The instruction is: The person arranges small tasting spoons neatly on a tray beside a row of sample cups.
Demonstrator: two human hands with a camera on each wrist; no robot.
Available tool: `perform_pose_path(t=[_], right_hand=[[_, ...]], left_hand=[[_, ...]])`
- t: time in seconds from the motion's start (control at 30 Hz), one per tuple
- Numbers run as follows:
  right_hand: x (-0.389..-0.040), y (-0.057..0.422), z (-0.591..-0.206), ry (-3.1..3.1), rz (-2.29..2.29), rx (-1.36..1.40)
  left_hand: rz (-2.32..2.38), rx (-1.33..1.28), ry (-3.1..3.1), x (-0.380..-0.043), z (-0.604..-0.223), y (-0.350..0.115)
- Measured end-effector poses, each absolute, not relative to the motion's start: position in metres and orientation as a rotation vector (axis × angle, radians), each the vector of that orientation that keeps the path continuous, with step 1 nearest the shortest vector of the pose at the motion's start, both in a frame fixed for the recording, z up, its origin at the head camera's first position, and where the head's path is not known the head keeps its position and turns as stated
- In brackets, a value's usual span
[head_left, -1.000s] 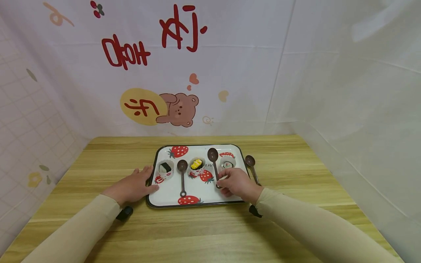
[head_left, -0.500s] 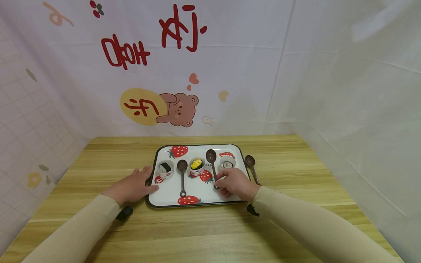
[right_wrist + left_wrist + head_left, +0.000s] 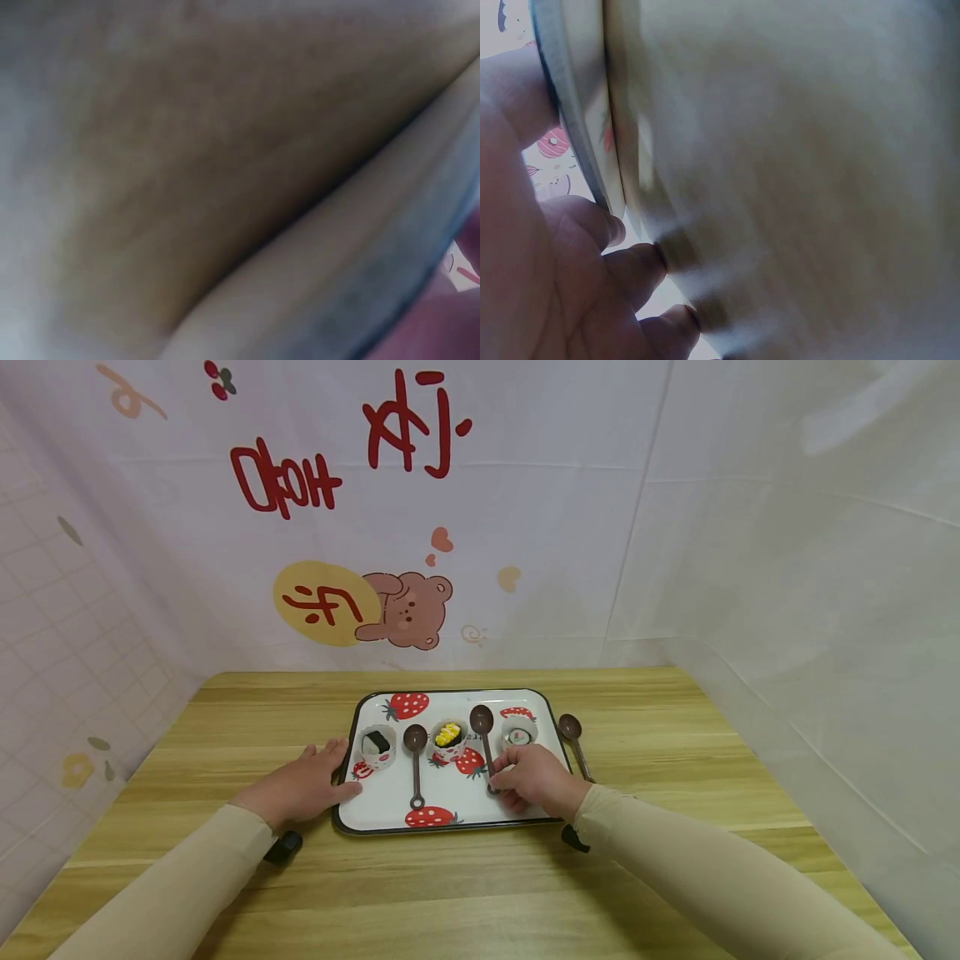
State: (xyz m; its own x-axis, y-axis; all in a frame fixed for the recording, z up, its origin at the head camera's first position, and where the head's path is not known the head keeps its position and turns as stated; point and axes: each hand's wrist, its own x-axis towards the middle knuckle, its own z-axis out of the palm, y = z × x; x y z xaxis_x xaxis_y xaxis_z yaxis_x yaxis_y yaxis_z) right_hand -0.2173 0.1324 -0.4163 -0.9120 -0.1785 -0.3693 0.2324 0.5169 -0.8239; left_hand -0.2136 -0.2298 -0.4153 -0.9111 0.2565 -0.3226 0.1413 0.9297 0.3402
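My right hand (image 3: 536, 779) pinches the handle end of a dark brown spoon (image 3: 482, 721), its bowl pointing away, low over the white strawberry-patterned tray (image 3: 457, 806). At the tray's left side rests my left hand (image 3: 303, 783), its thumb (image 3: 517, 94) over the rim and its other fingers outside. A second brown spoon (image 3: 416, 760) lies on the tray. Three paper cups stand there: one with a rice ball (image 3: 377, 744) at left, one with a corn-topped sushi piece (image 3: 448, 735) in the middle, one with a sushi roll (image 3: 519, 738) beside my right hand.
A third brown spoon (image 3: 572, 735) lies on the wooden table (image 3: 420, 902) just right of the tray. A white printed cloth (image 3: 540, 510) hangs behind the table and along its sides. The tray's dark rim (image 3: 450, 827) runs close to both hands.
The spoon in my right hand has shifted slightly left and toward me, its bowl now a little lower in the head view. My left hand has stayed put.
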Motion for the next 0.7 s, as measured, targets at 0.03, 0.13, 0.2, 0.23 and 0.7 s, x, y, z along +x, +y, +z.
perform_pose_path(t=[0.03,0.13,0.2,0.23,0.7], right_hand=[[-0.2172,0.1324,-0.4164,2.352,-1.364,0.047],[-0.2166,0.1321,-0.4165,2.354,-1.361,0.049],[-0.2163,0.1317,-0.4161,2.349,-1.362,0.051],[-0.2162,0.1314,-0.4158,2.346,-1.362,0.051],[-0.2183,0.1288,-0.4155,2.37,-1.302,0.039]], left_hand=[[0.439,0.289,2.721,-0.2138,-0.4153,-0.2298],[0.433,0.289,2.722,-0.214,-0.4154,-0.2296],[0.43,0.288,2.722,-0.214,-0.4154,-0.2295],[0.43,0.287,2.722,-0.214,-0.4154,-0.2295],[0.432,0.282,2.721,-0.2133,-0.415,-0.2297]])
